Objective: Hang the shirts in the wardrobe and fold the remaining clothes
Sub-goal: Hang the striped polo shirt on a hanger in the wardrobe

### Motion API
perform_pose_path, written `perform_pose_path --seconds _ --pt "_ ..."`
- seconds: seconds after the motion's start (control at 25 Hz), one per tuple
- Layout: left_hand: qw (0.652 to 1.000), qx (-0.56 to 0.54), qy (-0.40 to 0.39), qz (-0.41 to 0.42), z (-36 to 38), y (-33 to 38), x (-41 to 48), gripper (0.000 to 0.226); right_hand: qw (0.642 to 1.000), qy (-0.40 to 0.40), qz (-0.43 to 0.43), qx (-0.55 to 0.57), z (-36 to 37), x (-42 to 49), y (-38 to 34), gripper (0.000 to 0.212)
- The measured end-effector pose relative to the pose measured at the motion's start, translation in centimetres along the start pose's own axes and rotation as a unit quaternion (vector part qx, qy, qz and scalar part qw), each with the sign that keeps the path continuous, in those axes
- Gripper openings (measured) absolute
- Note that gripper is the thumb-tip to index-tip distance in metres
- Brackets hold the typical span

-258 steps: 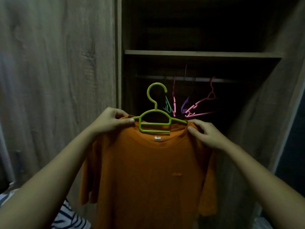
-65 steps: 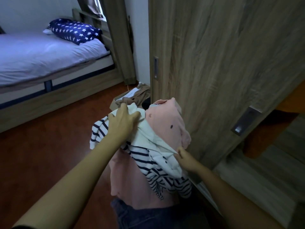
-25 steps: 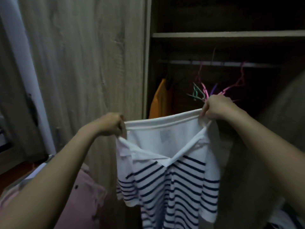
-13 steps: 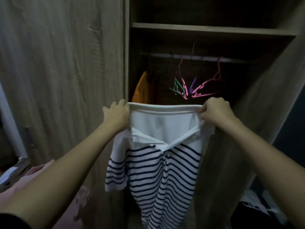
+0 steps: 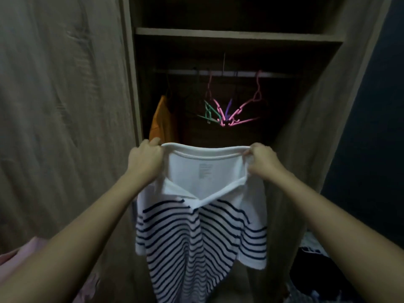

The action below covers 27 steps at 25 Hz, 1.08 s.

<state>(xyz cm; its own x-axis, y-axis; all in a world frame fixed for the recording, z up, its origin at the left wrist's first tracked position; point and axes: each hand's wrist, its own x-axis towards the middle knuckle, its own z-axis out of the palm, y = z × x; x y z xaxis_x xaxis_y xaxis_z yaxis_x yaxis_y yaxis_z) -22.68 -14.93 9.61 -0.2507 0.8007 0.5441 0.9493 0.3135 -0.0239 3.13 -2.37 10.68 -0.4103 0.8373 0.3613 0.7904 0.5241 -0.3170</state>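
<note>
A white polo shirt with navy stripes hangs spread in front of the open wardrobe. My left hand grips its left shoulder by the collar and my right hand pinches the right shoulder. Behind it, the orange shirt hangs at the left end of the wardrobe rail. Several empty hangers, pink, green and purple, dangle from the rail's middle.
The wardrobe's sliding door stands at the left and another wooden panel at the right. A shelf runs above the rail. Pink clothes lie at the lower left, dark clothes at the lower right.
Both hands have kept their hold on the striped shirt's shoulders and lowered it a little; the view has steadied on the wardrobe opening.
</note>
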Motion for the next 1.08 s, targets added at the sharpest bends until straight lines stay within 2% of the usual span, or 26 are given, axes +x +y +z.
perform_pose_path --seconds 0.12,0.2,0.28,0.4,0.56,0.64,0.72,0.8,0.96,1.08 --pt "0.997 -0.054 0.035 -0.047 1.0 1.1 1.0 0.025 0.998 -0.028 -0.015 -0.062 0.7 0.9 0.2 0.052" --pt "0.998 -0.034 0.024 -0.049 1.9 0.8 2.4 0.022 0.995 -0.047 -0.013 -0.088 -0.3 2.4 0.8 0.048" --pt "0.998 -0.024 0.050 -0.040 2.3 0.4 3.3 0.015 0.993 -0.060 -0.022 -0.101 -1.3 4.1 1.7 0.042" --pt "0.984 -0.140 0.081 -0.080 2.4 0.8 4.9 0.017 0.996 -0.051 -0.047 -0.058 -2.5 6.7 2.7 0.036" --pt "0.936 -0.326 0.067 -0.113 1.5 3.2 8.6 0.023 0.995 -0.042 -0.092 -0.024 -3.8 9.5 1.9 0.037" --pt "0.931 -0.338 0.078 -0.114 2.4 5.2 11.4 0.022 0.990 -0.043 -0.124 -0.058 -4.0 10.7 1.6 0.037" --pt "0.929 -0.333 0.074 -0.144 3.9 7.3 14.5 0.031 0.984 -0.034 -0.154 -0.082 -3.9 11.4 1.5 0.037" --pt "0.899 -0.391 0.045 -0.193 5.9 8.8 17.5 0.043 0.979 -0.020 -0.182 -0.090 -3.6 11.7 1.7 0.036" --pt "0.799 -0.523 -0.032 -0.295 8.7 8.7 24.5 0.065 0.975 -0.006 -0.203 -0.091 -3.2 13.0 3.4 0.038" --pt "0.714 -0.621 -0.017 -0.322 8.4 8.5 27.9 0.060 0.975 -0.011 -0.196 -0.104 -3.0 14.3 5.5 0.038"
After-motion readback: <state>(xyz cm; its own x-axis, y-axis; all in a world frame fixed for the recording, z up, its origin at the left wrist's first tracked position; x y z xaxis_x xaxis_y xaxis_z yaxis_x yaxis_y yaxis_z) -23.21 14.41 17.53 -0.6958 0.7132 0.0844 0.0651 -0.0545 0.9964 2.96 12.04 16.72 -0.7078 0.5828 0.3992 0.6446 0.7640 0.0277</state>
